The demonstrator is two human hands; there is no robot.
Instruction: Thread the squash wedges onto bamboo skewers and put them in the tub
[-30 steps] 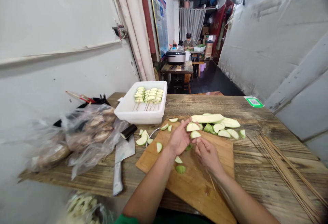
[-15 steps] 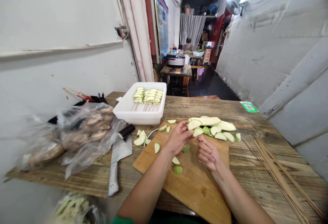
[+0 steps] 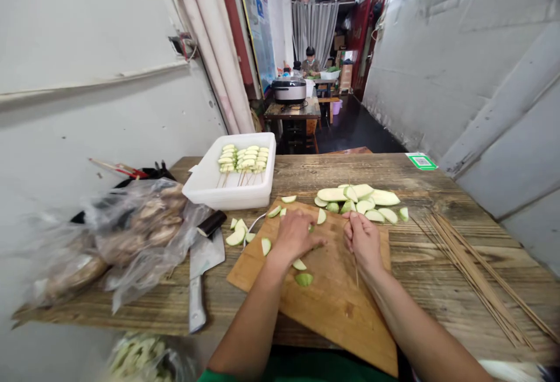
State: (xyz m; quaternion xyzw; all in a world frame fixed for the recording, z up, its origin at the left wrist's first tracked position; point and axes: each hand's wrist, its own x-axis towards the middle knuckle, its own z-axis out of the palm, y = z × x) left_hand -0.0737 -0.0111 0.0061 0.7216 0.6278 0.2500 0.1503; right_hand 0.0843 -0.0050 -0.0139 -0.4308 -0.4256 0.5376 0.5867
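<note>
Both hands are sitting lower than half a second ago. The left hand (image 3: pixel 295 235) is no longer lifting a slice up by the pile and is now lying palm-down on the cutting board (image 3: pixel 336 318). The right hand (image 3: pixel 363 241) is down beside it, with a strip of bare board between the two.

Nearest me, the board's corner is reaching the near edge of the table (image 3: pixel 437 306), perhaps just over it. The board's near half is lying bare, giving me open room there. A few loose slices (image 3: pixel 303 279) are lying just beside the left wrist.

The left hand's fingers are pressing together and curling onto the wood, with a bit of green showing at the knuckles; I cannot tell whether they are gripping anything. The right hand is closing in a fist around a skewer (image 3: pixel 356 272), whose thin shaft is pointing back toward me from under the hand.

A cleaver (image 3: pixel 199 277) is lying left of the board, near its corner, and a plastic bag (image 3: pixel 131 230) is crowding that side. Loose skewers (image 3: pixel 472 271) are lying on the right, well apart from the right hand.

Beyond the knuckles, the pile of slices (image 3: pixel 359 198) is sitting at the board's far edge, near the right hand. Farther left, a white tray (image 3: pixel 227 189) is holding filled sticks. Down the corridor, a person (image 3: pixel 310 60) is sitting behind a rice cooker (image 3: pixel 289 89).
</note>
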